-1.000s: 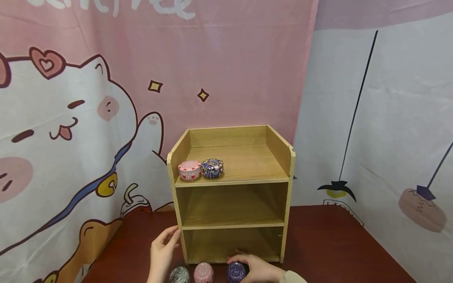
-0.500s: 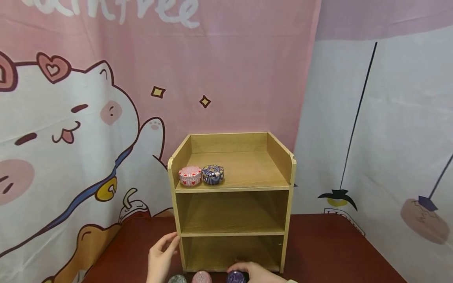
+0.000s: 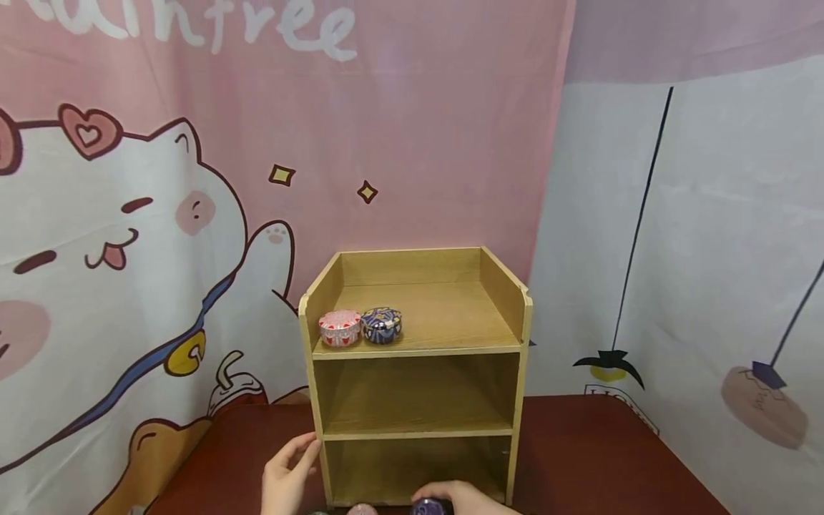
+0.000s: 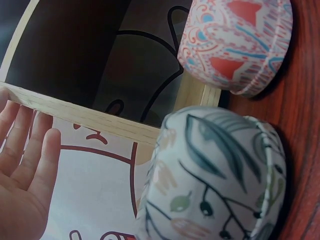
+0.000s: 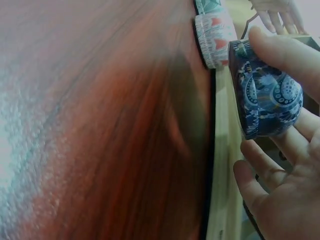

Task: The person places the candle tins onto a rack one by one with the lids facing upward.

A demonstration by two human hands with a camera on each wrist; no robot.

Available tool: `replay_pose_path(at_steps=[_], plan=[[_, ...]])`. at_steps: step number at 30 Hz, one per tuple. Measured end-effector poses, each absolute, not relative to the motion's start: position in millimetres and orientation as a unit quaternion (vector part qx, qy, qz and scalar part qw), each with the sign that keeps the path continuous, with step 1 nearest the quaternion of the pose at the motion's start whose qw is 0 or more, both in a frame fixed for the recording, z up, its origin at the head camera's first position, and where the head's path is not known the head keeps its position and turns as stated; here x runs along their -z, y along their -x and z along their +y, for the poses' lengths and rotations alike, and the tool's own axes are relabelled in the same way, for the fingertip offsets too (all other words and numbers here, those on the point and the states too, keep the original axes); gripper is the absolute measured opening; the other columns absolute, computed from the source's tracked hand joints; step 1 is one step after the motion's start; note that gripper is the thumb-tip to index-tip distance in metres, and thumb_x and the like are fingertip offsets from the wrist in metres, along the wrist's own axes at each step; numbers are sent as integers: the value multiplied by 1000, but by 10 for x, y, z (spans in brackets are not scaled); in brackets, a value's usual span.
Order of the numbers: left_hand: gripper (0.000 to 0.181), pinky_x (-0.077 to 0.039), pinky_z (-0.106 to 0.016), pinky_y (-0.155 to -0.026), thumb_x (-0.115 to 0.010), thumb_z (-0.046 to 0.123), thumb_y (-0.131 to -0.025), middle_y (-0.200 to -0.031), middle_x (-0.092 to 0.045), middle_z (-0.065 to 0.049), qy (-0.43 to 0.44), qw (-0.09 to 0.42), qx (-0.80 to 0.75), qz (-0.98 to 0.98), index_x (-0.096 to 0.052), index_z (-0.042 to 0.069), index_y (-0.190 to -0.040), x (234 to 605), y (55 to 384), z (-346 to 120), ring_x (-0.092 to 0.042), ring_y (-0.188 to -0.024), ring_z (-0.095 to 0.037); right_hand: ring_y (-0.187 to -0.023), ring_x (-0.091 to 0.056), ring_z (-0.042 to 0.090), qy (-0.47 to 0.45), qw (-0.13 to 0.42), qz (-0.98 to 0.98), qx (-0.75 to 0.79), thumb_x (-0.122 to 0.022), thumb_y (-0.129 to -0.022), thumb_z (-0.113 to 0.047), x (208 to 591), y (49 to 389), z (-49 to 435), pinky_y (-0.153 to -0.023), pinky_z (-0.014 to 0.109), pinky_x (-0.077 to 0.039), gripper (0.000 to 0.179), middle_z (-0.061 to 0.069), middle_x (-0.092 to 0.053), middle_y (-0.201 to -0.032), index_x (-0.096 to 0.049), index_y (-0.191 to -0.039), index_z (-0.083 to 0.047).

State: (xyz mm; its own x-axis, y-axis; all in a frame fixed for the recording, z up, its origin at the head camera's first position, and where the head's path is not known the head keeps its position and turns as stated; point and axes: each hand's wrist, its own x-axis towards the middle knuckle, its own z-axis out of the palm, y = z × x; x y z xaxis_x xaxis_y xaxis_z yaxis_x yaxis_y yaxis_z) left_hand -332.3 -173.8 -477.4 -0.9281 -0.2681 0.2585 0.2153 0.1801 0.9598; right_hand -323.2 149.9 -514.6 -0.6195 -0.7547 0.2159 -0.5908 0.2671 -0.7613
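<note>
From my remote station, I report as follows. The right hand [image 3: 465, 498] is clamped on the dark blue, paisley-patterned round tin, apparently metal [image 5: 270, 95], thumb on one side and fingers on the other. The left hand [image 3: 288, 476] is unclasped, its fingers extended at the left side panel of the pale wooden three-level shelf unit [image 3: 418, 352]; contact appears likely, but I cannot confirm it.

The held tin is at the near side of the unit, in front of its lowest compartment and right of centre. The right hand is the nearer, being already on it from the right. The left hand is well apart, with the white, leaf-patterned round tin [image 4: 215, 175] and the pink, red and blue patterned round tin [image 4: 235, 45] lying between. Both stand on the dark red, wood-grained counter [image 3: 599, 443]. I cannot tell whether the held tin touches the counter.

The held tin is squat, with no marked long axis; I find no clear tilt. In my judgement, the governing relation is vertical: the top board, bearing a pink-and-white round tin [image 3: 340, 328] and a navy-and-yellow round tin [image 3: 382, 325] at its near left, lies well above the held tin and farther off.
</note>
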Motion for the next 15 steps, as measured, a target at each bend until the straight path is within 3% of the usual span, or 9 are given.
replay_pose_path(at_steps=[3, 8, 15], plan=[[34, -57, -31, -66, -72, 26, -90, -99, -71, -12, -23, 183, 638, -748, -70, 0, -111, 4772, 3296, -1739, -65, -80, -7, -109, -54, 4, 452, 68, 792, 405, -72, -88, -16, 5119, 3203, 1506, -86, 23, -48, 41, -4, -64, -120, -61, -124, -3], [38, -57, -32, -67, -72, 32, -89, -99, -71, -11, -25, 183, 635, -751, -70, 2, -112, 4752, 3304, -1741, -65, -81, -10, -110, -53, 5, 448, 71, 783, 426, -74, -86, -16, 5010, 3145, 1507, -87, 24, -47, 44, -2, -64, -121, -60, -125, -4], [34, -57, -33, -68, -73, 27, -89, -97, -71, -11, -25, 189, 637, -747, -70, 2, -111, 4783, 3293, -1741, -66, -82, -14, -109, -52, 5, 466, 48, 788, 400, -74, -86, -17, 4909, 3087, 1522, -85, 23, -47, 44, -1, -64, -122, -60, -126, -6]])
